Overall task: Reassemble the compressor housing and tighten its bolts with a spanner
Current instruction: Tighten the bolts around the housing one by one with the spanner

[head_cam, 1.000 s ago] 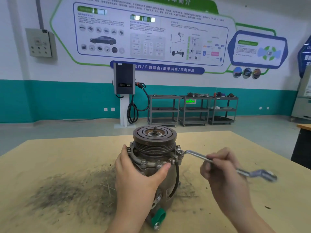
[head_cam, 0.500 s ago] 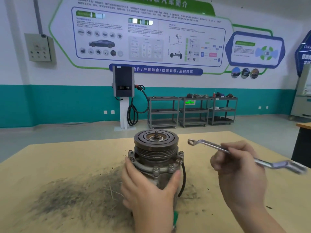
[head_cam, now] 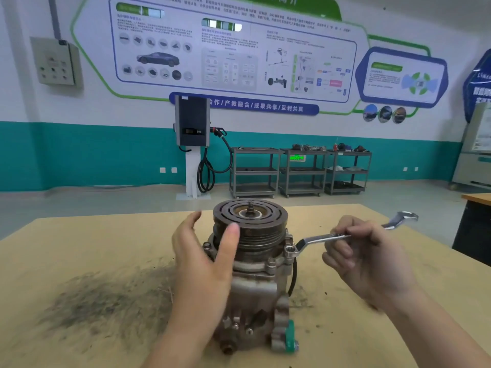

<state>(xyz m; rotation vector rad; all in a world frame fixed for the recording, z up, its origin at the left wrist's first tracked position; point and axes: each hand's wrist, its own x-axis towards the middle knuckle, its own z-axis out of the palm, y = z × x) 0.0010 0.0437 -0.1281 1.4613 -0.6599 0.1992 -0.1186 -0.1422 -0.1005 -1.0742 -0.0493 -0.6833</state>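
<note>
The grey metal compressor (head_cam: 255,290) stands upright on the wooden table (head_cam: 79,251), its dark grooved pulley (head_cam: 251,216) on top. My left hand (head_cam: 204,253) rests against the pulley's left side, thumb on its front and fingers straight. My right hand (head_cam: 369,256) grips the shaft of a silver spanner (head_cam: 321,239). The spanner's ring end sits over a bolt (head_cam: 290,249) on the right of the housing flange. Its open end sticks out past my right hand, blurred.
A dark smear of grime and shavings (head_cam: 106,296) covers the table left of the compressor. A green cap (head_cam: 290,335) is on a port at the compressor's base. A dark bench (head_cam: 475,227) stands at the right edge; shelving carts (head_cam: 300,171) line the far wall.
My right hand has brought the spanner down from the air and its ring end is now on the right flange bolt. My left hand has shifted from the housing up to the pulley.
</note>
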